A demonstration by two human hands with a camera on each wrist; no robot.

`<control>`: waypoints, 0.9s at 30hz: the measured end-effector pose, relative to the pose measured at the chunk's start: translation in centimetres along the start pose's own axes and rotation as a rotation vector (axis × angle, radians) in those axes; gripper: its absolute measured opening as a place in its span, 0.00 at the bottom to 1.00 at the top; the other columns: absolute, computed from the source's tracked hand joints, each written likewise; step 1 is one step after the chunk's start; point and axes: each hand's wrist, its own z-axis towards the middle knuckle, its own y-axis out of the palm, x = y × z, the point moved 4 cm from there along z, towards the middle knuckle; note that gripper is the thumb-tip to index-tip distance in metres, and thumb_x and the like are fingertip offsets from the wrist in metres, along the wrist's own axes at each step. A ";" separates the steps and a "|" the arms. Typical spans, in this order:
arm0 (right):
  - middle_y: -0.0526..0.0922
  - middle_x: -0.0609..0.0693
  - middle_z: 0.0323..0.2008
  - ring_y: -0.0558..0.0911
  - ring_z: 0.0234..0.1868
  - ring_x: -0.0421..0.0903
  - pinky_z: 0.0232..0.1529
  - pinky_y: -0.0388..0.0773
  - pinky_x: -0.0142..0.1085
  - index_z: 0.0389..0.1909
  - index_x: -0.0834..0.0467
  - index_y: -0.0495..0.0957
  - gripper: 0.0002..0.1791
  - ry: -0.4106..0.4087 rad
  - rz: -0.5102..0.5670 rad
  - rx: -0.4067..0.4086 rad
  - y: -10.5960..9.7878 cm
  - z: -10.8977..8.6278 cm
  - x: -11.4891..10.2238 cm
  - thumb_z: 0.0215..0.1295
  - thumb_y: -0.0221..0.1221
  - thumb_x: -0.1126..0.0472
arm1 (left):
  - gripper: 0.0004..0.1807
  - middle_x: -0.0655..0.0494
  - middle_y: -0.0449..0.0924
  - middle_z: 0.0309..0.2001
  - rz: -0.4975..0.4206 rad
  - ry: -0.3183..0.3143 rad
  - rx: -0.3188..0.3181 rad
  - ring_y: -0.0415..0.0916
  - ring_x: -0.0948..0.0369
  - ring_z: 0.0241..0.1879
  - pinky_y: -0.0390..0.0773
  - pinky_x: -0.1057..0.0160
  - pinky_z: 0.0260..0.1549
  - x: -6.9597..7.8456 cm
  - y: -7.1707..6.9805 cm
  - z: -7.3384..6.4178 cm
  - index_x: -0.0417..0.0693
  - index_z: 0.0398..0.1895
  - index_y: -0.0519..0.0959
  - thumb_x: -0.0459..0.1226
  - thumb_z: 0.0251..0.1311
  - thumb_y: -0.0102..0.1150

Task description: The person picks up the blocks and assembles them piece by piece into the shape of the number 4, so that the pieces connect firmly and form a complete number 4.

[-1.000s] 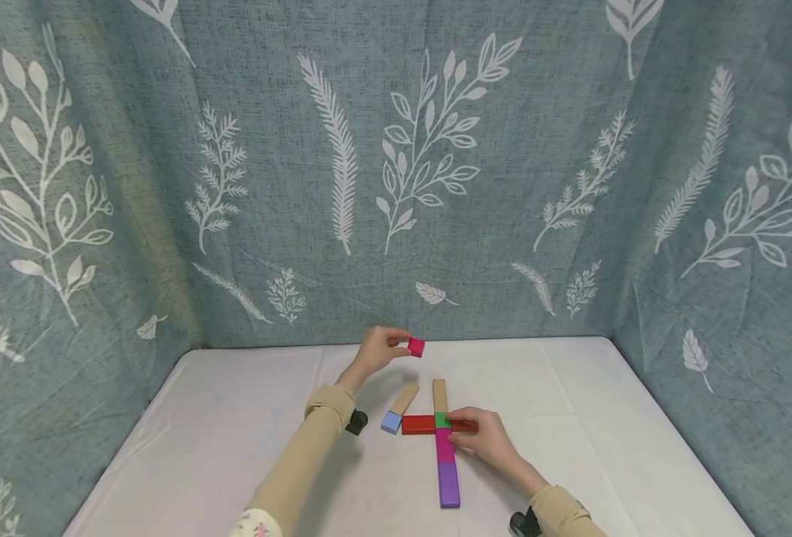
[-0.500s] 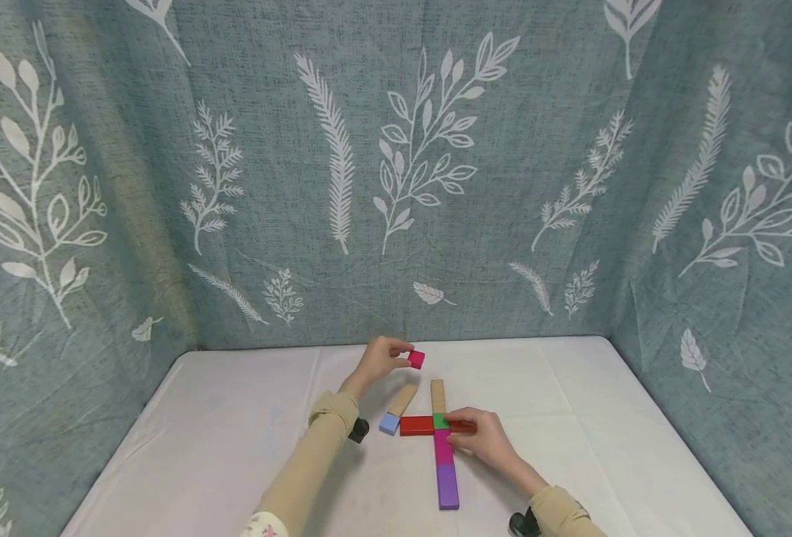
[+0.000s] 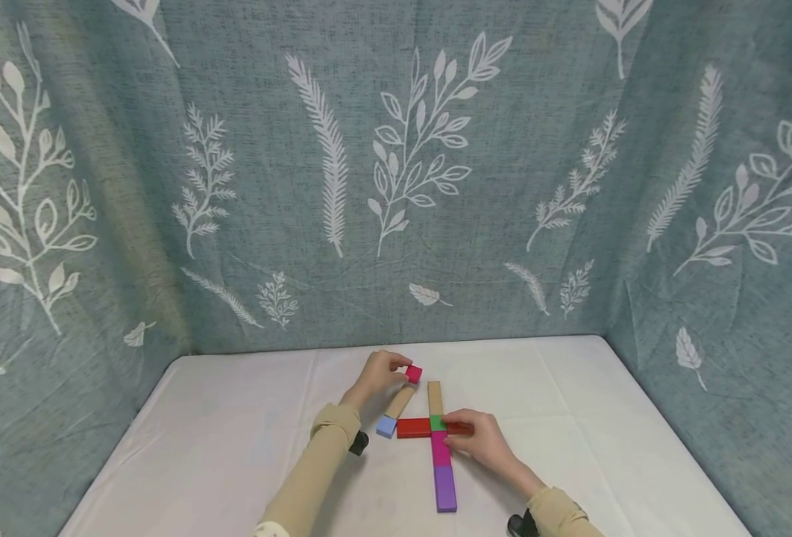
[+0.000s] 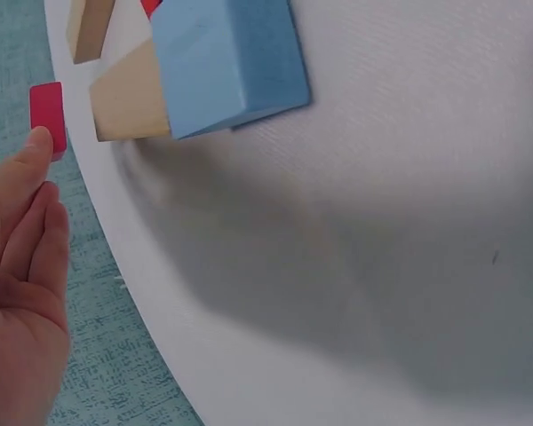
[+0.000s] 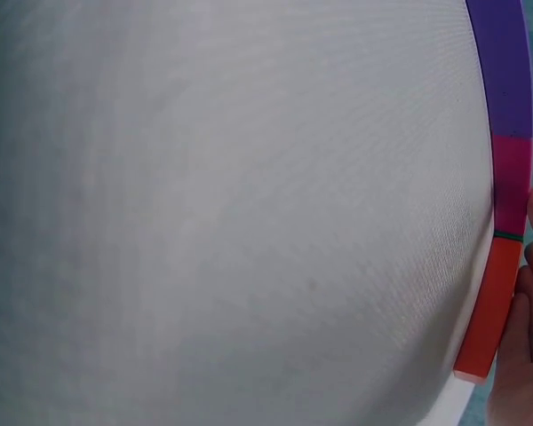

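Observation:
My left hand [image 3: 372, 375] pinches a small crimson cube [image 3: 414, 374] between thumb and fingertips, over the far end of a tan wooden block [image 3: 400, 403]. A light blue block [image 3: 385, 426] sits at that tan block's near end. My right hand [image 3: 483, 441] touches a cross of blocks, with its fingertips at the green block [image 3: 438, 424] and magenta block [image 3: 440, 450]. In the right wrist view its fingers lie beside a red block [image 5: 490, 311]. Another red block [image 3: 414, 428] forms the left arm. A tan block [image 3: 434, 397] and a purple block [image 3: 445, 489] form the ends.
A white cloth covers the table [image 3: 235, 447], with its far edge just beyond the left hand. A blue-green curtain [image 3: 268, 186] with white leaf prints hangs behind and at both sides. Dark wrist devices sit under both sleeves.
The left hand has come down and nearer with the crimson cube, over the loose tan block's far end. The right hand has stayed at the cross. The head view has shifted slightly.

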 end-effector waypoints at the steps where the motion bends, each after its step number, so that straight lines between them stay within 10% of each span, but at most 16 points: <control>1: 0.85 0.51 0.47 0.81 0.52 0.51 0.54 0.77 0.46 0.48 0.58 0.82 0.19 0.000 -0.003 -0.001 0.0 0.0 0.0 0.53 0.68 0.62 | 0.14 0.43 0.82 0.49 0.001 -0.004 0.000 0.77 0.46 0.52 0.77 0.51 0.54 0.0 0.0 0.0 0.37 0.47 0.82 0.27 0.56 0.62; 27: 0.85 0.51 0.46 0.81 0.51 0.50 0.53 0.78 0.43 0.47 0.59 0.82 0.18 -0.015 0.013 0.002 0.1 -0.2 -0.1 0.54 0.67 0.63 | 0.12 0.44 0.84 0.44 0.093 0.038 0.016 0.79 0.49 0.46 0.80 0.52 0.47 -0.4 0.9 -0.1 0.36 0.43 0.83 0.26 0.54 0.62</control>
